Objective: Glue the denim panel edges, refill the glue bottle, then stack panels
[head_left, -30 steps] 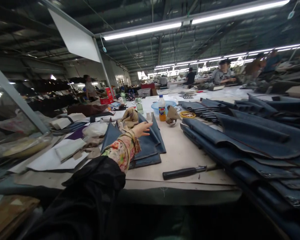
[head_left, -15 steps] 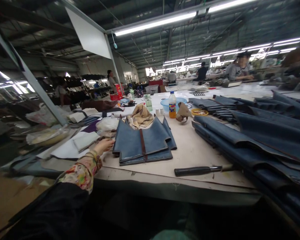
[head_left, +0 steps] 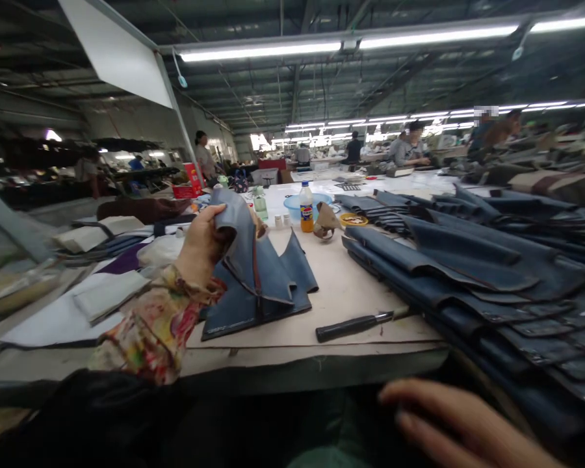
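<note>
Right hand (head_left: pixel 461 422) blurred, cut off by bottom edge; left hand (head_left: pixel 202 244) fingertips behind denim piece (head_left: pixel 256 270)

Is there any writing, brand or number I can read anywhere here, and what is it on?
No text here can be read.
On the bottle label: a coloured logo, letters too small.
On the red box: print blurred.
On the yellow round tin: marking blurred.

We see long ceiling tubes (head_left: pixel 260 51) glaring white overhead, lighting the bench (head_left: pixel 351 292) evenly with soft shadows. The rafters (head_left: pixel 400 75) are dim. The wide lens bends the edges, and our right hand (head_left: pixel 463 422) at the bottom is blurred, out of focus.
</note>
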{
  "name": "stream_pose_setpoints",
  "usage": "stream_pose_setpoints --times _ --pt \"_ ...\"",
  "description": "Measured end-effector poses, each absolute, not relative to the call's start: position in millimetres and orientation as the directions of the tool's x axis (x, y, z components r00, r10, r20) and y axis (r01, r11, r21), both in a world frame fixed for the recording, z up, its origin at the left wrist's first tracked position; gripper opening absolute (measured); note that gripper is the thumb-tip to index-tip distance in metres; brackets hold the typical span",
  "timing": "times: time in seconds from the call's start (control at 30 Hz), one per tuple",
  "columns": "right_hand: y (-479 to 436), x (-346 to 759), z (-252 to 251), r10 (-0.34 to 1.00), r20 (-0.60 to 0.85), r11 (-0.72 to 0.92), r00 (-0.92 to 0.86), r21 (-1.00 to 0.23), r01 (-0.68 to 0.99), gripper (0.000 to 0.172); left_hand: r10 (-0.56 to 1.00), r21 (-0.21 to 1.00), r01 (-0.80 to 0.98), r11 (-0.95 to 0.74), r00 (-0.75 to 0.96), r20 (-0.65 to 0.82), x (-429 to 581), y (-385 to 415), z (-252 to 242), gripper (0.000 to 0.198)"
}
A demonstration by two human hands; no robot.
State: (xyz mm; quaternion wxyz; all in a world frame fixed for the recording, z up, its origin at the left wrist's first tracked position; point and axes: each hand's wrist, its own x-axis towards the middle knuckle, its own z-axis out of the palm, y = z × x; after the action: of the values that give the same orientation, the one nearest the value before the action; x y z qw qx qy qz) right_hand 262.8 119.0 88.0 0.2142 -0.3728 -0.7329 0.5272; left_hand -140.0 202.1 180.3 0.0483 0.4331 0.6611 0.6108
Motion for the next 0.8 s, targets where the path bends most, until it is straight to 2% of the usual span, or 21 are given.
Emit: stream_pose_setpoints --times 0.07,0.1,0.17,0.2,0.23,0.27,0.37,0.47,0.53,0.67,0.73,0.8 --pt "149.0 262.3 141.8 0.84 0.083 0.351 -0.536 -0.836 0.422 0.056 0.704 0.888 0.345 -0.304 -0.546 0.453 -96.4 203.1 188.4 0.023" --pt "162.6 259.3 170.8 0.839 0.159 0.433 -0.521 -0.774 0.461 0.063 0.748 0.901 0.182 -0.394 -0.506 0.429 -74.3 201.7 188.8 0.02" --pt "183.1 247.3 224.2 0.779 0.246 0.583 -0.577 -0.623 0.521 0.068 0.813 0.876 -0.087 -0.474 -0.424 0.398 -34.2 195.3 184.4 0.018" --pt "189.2 238.6 245.5 0.739 0.257 0.644 -0.622 -0.539 0.543 0.066 0.826 0.865 -0.129 -0.486 -0.39 0.406 -17.9 191.1 180.7 0.02" --pt "192.2 228.5 261.8 0.711 0.238 0.678 -0.662 -0.481 0.556 0.054 0.824 0.864 -0.09 -0.496 -0.364 0.435 -4.9 186.7 176.9 0.021" --pt "192.7 217.5 272.6 0.69 0.206 0.707 -0.694 -0.398 0.585 0.052 0.814 0.863 -0.015 -0.505 -0.34 0.47 4.6 182.5 173.3 0.023" --pt "185.2 184.9 275.4 0.61 0.153 0.792 -0.777 -0.076 0.606 0.058 0.761 0.797 0.264 -0.543 -0.247 0.6 14.7 174.0 167.2 0.02" --pt "183.1 161.0 253.3 0.541 0.275 0.774 -0.795 0.206 0.598 0.049 0.73 0.692 0.444 -0.568 -0.116 0.674 8.7 172.0 168.5 0.018" --pt "191.7 150.8 239.4 0.495 0.381 0.744 -0.781 0.278 0.607 0.039 0.729 0.668 0.471 -0.576 -0.073 0.68 2.9 171.6 170.7 0.019" --pt "221.2 136.5 236.7 0.458 0.438 0.753 -0.774 0.272 0.6 0.028 0.796 0.811 0.153 -0.564 -0.162 0.584 -5.0 164.0 163.5 0.027" --pt "231.2 130.0 249.4 0.465 0.466 0.747 -0.753 0.249 0.616 0.025 0.883 0.889 -0.039 -0.457 -0.142 0.447 -7.3 156.2 147.9 0.035" --pt "234.1 124.9 270.1 0.463 0.503 0.745 -0.73 0.226 0.628 0.025 0.972 0.958 -0.169 -0.232 -0.017 0.233 -9.4 148.9 123.8 0.038"
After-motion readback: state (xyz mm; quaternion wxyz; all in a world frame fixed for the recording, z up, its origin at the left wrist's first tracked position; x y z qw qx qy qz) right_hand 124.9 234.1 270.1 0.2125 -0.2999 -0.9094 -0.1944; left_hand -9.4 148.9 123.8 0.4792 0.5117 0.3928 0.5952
